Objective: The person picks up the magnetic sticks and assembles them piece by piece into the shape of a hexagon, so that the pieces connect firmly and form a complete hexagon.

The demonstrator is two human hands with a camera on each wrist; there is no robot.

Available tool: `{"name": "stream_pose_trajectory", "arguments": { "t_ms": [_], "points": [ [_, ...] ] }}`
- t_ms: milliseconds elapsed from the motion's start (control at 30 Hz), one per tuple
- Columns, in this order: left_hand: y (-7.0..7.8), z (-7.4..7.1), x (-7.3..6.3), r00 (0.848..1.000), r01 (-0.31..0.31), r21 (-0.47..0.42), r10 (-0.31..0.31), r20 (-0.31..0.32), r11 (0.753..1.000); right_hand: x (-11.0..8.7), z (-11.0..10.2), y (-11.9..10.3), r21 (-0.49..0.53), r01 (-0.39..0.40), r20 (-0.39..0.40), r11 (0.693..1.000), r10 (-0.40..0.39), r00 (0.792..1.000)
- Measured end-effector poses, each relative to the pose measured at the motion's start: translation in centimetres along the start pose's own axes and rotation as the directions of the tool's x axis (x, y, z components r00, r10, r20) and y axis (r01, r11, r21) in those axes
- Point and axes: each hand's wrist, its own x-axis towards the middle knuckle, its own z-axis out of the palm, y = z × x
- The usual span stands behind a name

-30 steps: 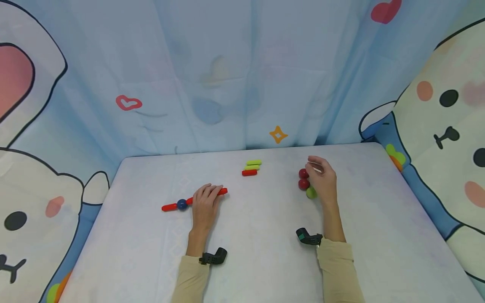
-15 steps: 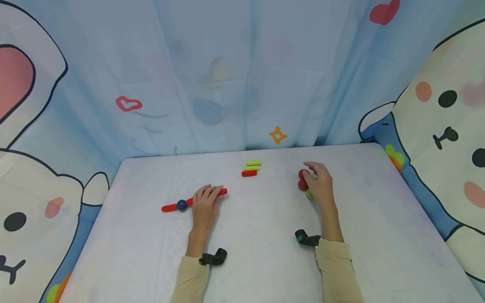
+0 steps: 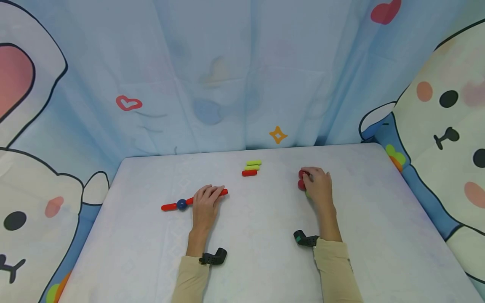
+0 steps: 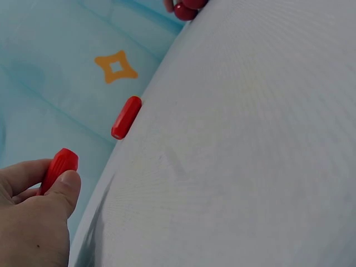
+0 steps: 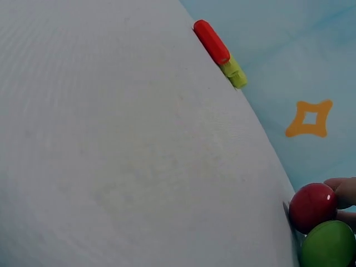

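In the head view, my left hand pinches the right part of a row made of red sticks and a blue ball. The left wrist view shows thumb and fingers around a red stick there. On the right, my right hand has its thumb and fingers around the farther red ball. A second red ball lies just nearer, partly under the hand. The green ball beside it is mostly hidden by the hand in the head view.
Two yellow-green sticks and a loose red stick lie side by side near the back edge of the white-covered table. Behind the table hangs a blue printed curtain.
My right hand has come down and slightly left, and its fingers have closed in on the farther red ball. The left hand and its stick row have stayed in place.
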Motion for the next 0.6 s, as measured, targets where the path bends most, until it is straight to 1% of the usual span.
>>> {"name": "stream_pose_trajectory", "arguments": {
  "t_ms": [167, 400, 600],
  "points": [
    [-0.1, 0.0, 0.0, 1.0, 0.0, 0.004, 0.0, 0.018, 1.0, 0.0, 0.4, -0.3, -0.038, -0.025, 0.02, 0.999, 0.026, 0.999],
    [0.0, -0.1, 0.0, 0.997, 0.032, -0.002, -0.032, 0.064, 0.999, -0.2, 0.7, -0.8, -0.066, -0.053, 0.016, 0.996, 0.054, 0.998],
    [0.0, -0.1, 0.0, 0.999, 0.025, 0.001, -0.025, 0.047, 1.0, 0.0, 1.3, -1.0, -0.082, -0.088, 0.001, 0.993, 0.088, 0.996]
  ]
}}
